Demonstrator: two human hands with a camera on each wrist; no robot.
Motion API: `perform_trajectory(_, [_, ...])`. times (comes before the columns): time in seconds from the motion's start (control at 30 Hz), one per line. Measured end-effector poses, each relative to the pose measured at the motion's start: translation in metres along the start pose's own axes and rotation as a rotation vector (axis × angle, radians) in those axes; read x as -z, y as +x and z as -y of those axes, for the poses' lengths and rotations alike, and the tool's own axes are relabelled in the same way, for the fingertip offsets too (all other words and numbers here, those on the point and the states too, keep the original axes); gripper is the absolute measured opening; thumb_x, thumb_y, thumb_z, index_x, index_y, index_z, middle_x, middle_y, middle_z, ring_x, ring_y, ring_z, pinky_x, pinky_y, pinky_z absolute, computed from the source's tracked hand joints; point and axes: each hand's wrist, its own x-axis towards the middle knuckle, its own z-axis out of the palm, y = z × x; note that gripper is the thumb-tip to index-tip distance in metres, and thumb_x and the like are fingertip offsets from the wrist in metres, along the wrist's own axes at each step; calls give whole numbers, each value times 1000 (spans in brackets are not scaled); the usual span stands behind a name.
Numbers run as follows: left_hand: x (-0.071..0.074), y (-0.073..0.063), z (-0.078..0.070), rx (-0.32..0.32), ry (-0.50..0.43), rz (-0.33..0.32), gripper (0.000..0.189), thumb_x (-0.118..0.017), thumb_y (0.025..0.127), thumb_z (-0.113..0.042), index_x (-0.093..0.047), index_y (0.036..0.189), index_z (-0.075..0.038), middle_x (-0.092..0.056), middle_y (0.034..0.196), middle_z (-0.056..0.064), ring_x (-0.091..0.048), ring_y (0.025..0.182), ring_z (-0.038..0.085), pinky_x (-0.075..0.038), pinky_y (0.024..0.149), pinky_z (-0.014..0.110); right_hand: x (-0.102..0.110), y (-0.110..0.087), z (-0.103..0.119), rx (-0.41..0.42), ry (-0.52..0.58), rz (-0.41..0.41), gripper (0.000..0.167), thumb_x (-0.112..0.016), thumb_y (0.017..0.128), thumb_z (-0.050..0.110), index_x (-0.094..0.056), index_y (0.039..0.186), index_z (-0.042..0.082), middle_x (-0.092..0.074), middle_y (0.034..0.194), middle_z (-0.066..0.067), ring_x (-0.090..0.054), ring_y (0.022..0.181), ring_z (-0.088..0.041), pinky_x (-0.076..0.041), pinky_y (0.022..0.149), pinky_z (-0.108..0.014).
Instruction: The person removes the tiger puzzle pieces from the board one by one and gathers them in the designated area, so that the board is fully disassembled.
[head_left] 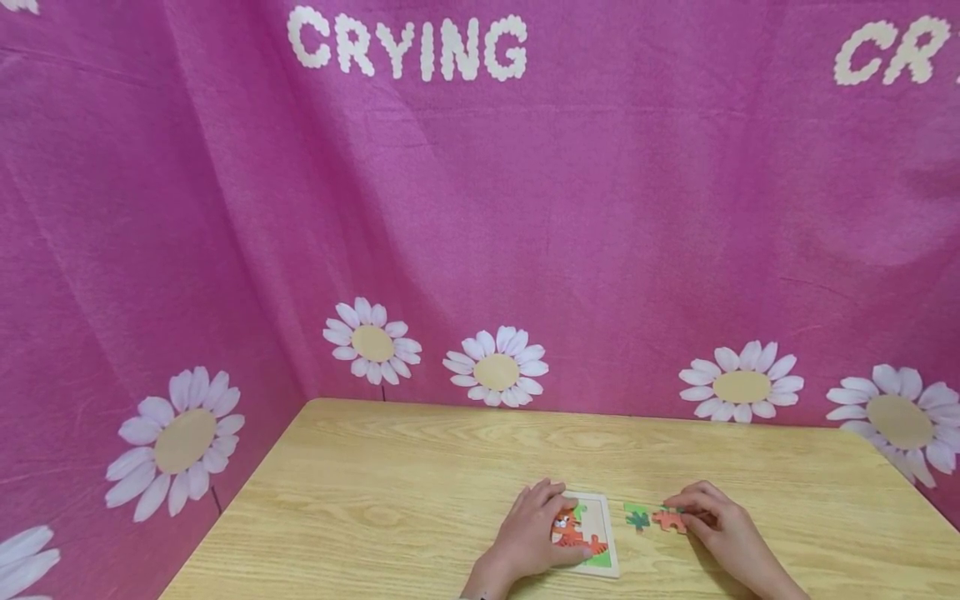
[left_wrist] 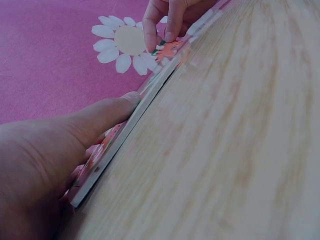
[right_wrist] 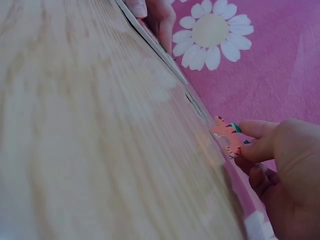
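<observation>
A small jigsaw puzzle board (head_left: 612, 550) with a pale frame lies on the table, an orange striped animal and green areas partly filled in. My left hand (head_left: 531, 527) spans its left part and holds it, the thumb (left_wrist: 112, 111) along the near edge in the left wrist view. To the right, my right hand (head_left: 722, 527) pinches an orange puzzle piece (head_left: 670, 520) with dark stripes and a bit of green. In the right wrist view this orange piece (right_wrist: 229, 136) is tilted up between thumb and fingers. Next to it lies a green puzzle piece (head_left: 637, 516), right of the board.
The wood-grain table (head_left: 420, 492) reaches back to a pink cloth (head_left: 600, 208) with white daisies and lettering. The cloth also hangs along the table's left side. Bare wood shows left of the board and behind both hands.
</observation>
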Motion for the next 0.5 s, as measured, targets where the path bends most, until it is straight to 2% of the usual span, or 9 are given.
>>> perform_trajectory(0.5, [-1,-1,0,-35,51,-35,64,-72,81,-56,-58,134,-24,-47,148,-2,-36,145,24,-28,123,43,2,0,-3,-42,16,42,28,-66,78,-20,-72,94,2,-62,91,2,-54,85,12,-47,66,-4])
